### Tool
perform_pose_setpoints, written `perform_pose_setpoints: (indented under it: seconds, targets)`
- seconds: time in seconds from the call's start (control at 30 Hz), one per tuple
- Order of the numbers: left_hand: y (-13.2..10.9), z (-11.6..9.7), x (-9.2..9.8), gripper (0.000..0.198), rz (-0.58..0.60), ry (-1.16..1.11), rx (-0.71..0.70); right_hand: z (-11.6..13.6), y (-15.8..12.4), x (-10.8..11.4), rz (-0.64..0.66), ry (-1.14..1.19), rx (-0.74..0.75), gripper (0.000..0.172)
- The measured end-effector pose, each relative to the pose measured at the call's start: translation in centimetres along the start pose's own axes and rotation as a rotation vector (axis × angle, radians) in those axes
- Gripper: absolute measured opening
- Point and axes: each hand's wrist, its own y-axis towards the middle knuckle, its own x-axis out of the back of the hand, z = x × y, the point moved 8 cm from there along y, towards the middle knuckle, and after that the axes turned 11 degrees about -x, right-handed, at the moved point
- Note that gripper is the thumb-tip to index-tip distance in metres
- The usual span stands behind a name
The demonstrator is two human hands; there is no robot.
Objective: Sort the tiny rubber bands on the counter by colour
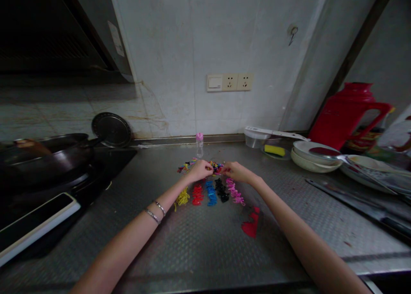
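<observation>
Both hands are over a mixed pile of small colored bands (215, 167) on the metal counter. My left hand (201, 170) is at the pile's left part, its fingers pinched together; what they hold is too small to make out. My right hand (235, 171) is at the pile's right edge, fingers also pressed together on something unclear. Nearer to me lie separate groups of bands: yellow (183, 197), red (198, 194), blue (211, 194), black (221, 190) and pink (235, 192). A red torn-looking piece (251, 224) lies to their right, on or under clear plastic.
Behind the pile stands a small clear bottle (200, 146) with a pink cap. A pan (64, 150) sits on the stove at left. Right are a yellow sponge (275, 150), bowls (316, 163), a knife (349, 202) and a red thermos (340, 114).
</observation>
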Motion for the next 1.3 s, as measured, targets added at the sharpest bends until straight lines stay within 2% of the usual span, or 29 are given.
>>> perform_pose_setpoints:
  seconds: [0.2, 0.43, 0.77, 0.9, 1.03, 1.17, 1.3]
  targets:
    - [0.0, -2.0, -1.5, 0.023, 0.101, 0.029, -0.002, 0.0, 0.1, -0.4, -0.006, 0.007, 0.014, 0.023]
    - [-0.2, -1.4, -1.8, 0.022, 0.094, 0.176, 0.088, 0.5, 0.1, -0.9, -0.019, -0.032, 0.032, 0.019]
    - [-0.3, -1.8, -1.9, 0.023, 0.132, -0.047, 0.029, 0.6, -0.3, -0.7, -0.033, -0.162, -0.101, 0.020]
    - [-0.2, -0.9, -0.9, 0.025, 0.097, -0.108, 0.028, 0.1, -0.1, -0.5, -0.047, -0.129, -0.101, 0.019]
    - [-0.3, 1.1, 0.8, 0.026, 0.012, -0.110, 0.058, -1.6, 0.1, 0.8, -0.066, -0.017, -0.086, 0.020]
    - [-0.7, 3.1, 1.1, 0.028, -0.003, -0.102, 0.119, -3.2, 0.0, 1.5, 0.025, 0.055, -0.083, 0.022]
    - [-0.8, 2.4, 0.6, 0.028, 0.015, -0.092, 0.076, -4.2, -0.1, 0.8, 0.138, 0.074, -0.128, 0.023]
